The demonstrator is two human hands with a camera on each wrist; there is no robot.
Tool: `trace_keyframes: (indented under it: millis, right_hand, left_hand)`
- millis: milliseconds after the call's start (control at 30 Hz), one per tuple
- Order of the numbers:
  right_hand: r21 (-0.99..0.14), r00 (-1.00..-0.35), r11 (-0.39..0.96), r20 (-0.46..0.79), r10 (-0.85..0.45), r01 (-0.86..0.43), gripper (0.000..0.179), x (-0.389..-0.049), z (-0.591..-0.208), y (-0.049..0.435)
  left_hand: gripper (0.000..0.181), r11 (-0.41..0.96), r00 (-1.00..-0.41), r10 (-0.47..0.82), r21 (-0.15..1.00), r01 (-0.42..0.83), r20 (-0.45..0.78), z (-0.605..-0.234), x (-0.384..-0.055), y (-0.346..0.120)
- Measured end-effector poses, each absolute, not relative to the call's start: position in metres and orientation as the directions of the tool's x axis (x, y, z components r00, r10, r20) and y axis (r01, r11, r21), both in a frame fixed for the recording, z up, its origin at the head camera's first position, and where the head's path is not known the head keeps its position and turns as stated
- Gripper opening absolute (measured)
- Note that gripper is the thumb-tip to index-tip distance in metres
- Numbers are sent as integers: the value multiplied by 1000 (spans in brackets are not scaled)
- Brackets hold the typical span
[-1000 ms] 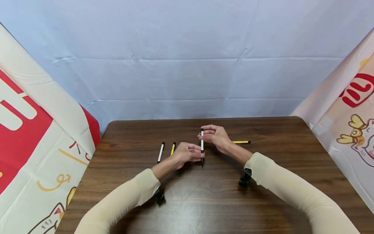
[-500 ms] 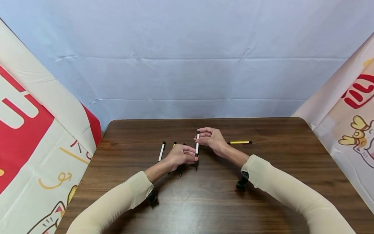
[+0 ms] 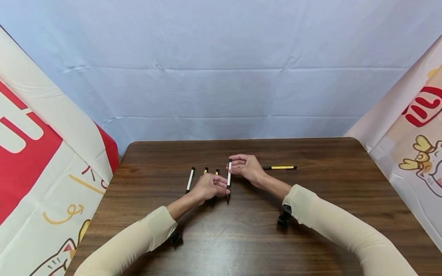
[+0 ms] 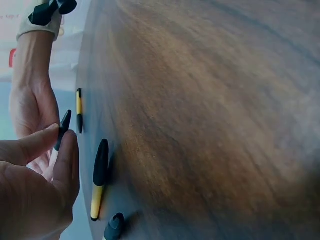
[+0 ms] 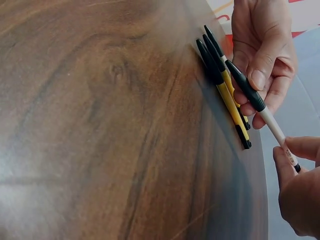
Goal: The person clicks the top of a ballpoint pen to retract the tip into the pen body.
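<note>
Both hands hold one white pen [image 3: 229, 177] with a black grip and black end, its tip pointing toward the person. My left hand [image 3: 208, 188] pinches the black grip near the tip between thumb and fingers. At the far end, my right hand [image 3: 246, 167] pinches the white barrel, as the right wrist view also shows on the pen [image 5: 273, 125]. Under and beside the left hand lie two yellow-and-black pens, the nearer one [image 5: 231, 105] clearest in the right wrist view. Left of them is another white pen [image 3: 190, 180], roughly parallel, its lower end behind the left hand.
Beyond the right wrist, a yellow pen [image 3: 282, 167] lies crosswise on the brown wooden table [image 3: 241, 237]. A pale cloth backdrop [image 3: 221, 96] hangs behind the table's far edge, with printed cloths at both sides. Small black cameras sit under both wrists.
Both hands have moved left and slightly nearer the person, carrying the white pen beside the yellow pens. More of the crosswise yellow pen shows now. The pens on the table stay put.
</note>
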State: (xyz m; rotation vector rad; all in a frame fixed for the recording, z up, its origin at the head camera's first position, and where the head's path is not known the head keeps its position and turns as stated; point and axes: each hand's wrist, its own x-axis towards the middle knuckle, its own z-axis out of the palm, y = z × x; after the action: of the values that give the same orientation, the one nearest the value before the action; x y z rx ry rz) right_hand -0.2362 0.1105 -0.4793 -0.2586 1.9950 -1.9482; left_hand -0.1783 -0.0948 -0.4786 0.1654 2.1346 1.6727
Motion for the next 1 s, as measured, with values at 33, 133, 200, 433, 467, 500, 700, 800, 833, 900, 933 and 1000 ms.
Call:
trace_keyframes:
  millis: [33, 133, 200, 433, 467, 500, 700, 800, 833, 900, 933, 1000]
  right_hand:
    - [-993, -925, 48, -118, -361, 108, 58, -236, -480, 110]
    - [-992, -922, 58, -125, -368, 112, 58, -234, -481, 109]
    - [-991, -920, 67, -129, -369, 112, 58, -233, -482, 108]
    - [-987, -923, 124, -139, -358, 101, 57, -231, -489, 105]
    - [-986, -924, 132, -140, -357, 99, 57, -231, -491, 105]
    - [-985, -924, 142, -141, -355, 96, 56, -230, -492, 105]
    - [-981, -927, 181, -134, -351, 73, 53, -227, -495, 103]
    - [-978, -926, 201, -132, -354, 63, 52, -227, -495, 102]
    - [-976, -926, 209, -134, -354, 61, 52, -226, -495, 102]
    - [-973, -926, 224, -137, -351, 59, 51, -226, -496, 102]
    - [-971, -927, 234, -136, -350, 53, 50, -227, -496, 102]
    - [-965, -929, 258, -134, -346, 43, 50, -226, -496, 102]
  left_hand:
    - [32, 293, -907, 344, 946, -141, -242, -479, -178, -95]
    - [30, 350, -915, 341, 933, -87, -214, -480, -176, -97]
    - [29, 380, -919, 339, 923, -64, -203, -480, -174, -97]
    - [21, 518, -919, 347, 855, 20, -188, -479, -173, -100]
    - [21, 535, -918, 353, 844, 38, -182, -479, -173, -100]
    - [21, 548, -915, 361, 835, 53, -178, -479, -173, -100]
    - [20, 585, -902, 399, 804, 111, -166, -479, -173, -101]
    - [21, 589, -896, 412, 799, 123, -166, -479, -173, -101]
    - [21, 592, -895, 417, 795, 132, -162, -479, -172, -100]
    - [21, 606, -893, 422, 781, 152, -154, -479, -172, -100]
    - [20, 617, -894, 423, 770, 164, -149, -479, -172, -99]
    - [20, 641, -896, 421, 745, 186, -139, -478, -171, -98]
